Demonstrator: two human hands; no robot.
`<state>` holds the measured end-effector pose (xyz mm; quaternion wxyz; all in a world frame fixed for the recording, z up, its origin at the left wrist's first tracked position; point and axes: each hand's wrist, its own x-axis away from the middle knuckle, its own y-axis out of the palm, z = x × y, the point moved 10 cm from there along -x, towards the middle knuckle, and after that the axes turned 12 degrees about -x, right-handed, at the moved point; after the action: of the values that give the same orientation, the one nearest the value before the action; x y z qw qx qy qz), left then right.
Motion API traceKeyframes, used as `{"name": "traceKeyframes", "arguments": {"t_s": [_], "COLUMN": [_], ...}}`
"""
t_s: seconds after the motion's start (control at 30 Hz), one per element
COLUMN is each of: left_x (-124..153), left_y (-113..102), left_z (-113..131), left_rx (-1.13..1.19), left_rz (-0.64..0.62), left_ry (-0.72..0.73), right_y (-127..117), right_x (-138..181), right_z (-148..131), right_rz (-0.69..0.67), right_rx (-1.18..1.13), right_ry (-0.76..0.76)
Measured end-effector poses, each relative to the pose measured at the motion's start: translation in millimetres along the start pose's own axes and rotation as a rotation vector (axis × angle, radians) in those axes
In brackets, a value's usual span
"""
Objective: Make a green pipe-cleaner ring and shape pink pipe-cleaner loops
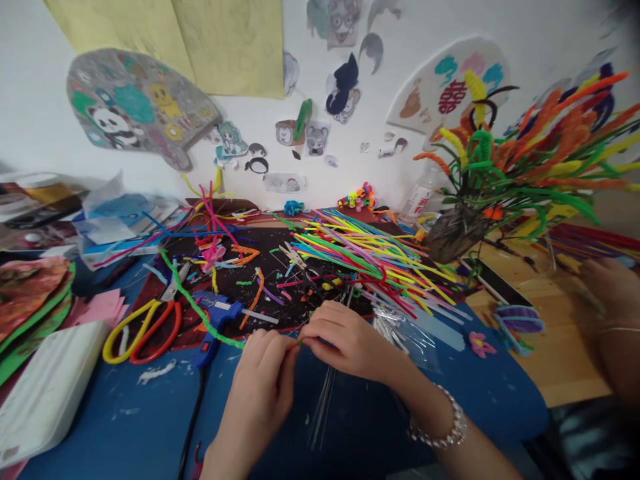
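A green pipe cleaner [204, 313] with a twisted look runs from the upper left down into my left hand [267, 380], whose fingers are closed around it. My right hand [345, 337] pinches close beside, fingertips nearly touching those of the left, with a bit of green showing between them. Just beyond lies a blue glue gun [217, 310], its nozzle side toward my hands. Thin wires [324, 407] lie on the blue mat [380, 427] under my right hand. A clear plastic bag [413, 340] of white sticks sits right of that hand.
Many colored pipe cleaners [360, 250] are heaped behind my hands. Scissors with yellow and red handles [131, 333] and a white case [53, 387] lie left. A vase [450, 230] of pipe-cleaner stems stands right, near a phone [495, 283]. Another person's hand [610, 287] is at far right.
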<state>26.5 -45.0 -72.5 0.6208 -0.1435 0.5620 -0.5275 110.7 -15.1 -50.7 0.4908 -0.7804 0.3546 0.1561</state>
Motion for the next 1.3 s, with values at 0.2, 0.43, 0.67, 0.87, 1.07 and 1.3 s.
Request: {"name": "traceKeyframes", "arguments": {"t_s": [0.2, 0.43, 0.67, 0.87, 1.07, 1.3], "left_x": [0.0, 1.2, -0.2, 0.0, -1.1, 2.6], "left_y": [2.4, 4.7, 3.3, 0.9, 0.4, 5.0], "left_z": [-5.8, -6.2, -1.4, 5.9, 11.5, 17.5], "left_rx": [0.054, 0.037, 0.006, -0.047, -0.091, -0.162], "left_rz": [-0.033, -0.047, -0.024, -0.004, -0.004, -0.053], "left_ry": [-0.06, -0.062, -0.002, 0.057, 0.102, 0.178], "right_y": [2.9, 7.8, 5.3, 1.5, 2.3, 2.3], "right_x": [0.5, 2.0, 0.1, -4.1, -3.7, 1.4], "right_z": [-11.9, -16.5, -12.8, -5.0, 6.6, 21.2], "right_rz": [-0.021, -0.024, 0.034, 0.039, -0.01, -0.061], "right_rx": [0.228, 0.376, 0.265, 0.107, -0.059, -0.225], "right_ry": [-0.128, -0.18, -0.127, -0.009, 0.139, 0.33]}}
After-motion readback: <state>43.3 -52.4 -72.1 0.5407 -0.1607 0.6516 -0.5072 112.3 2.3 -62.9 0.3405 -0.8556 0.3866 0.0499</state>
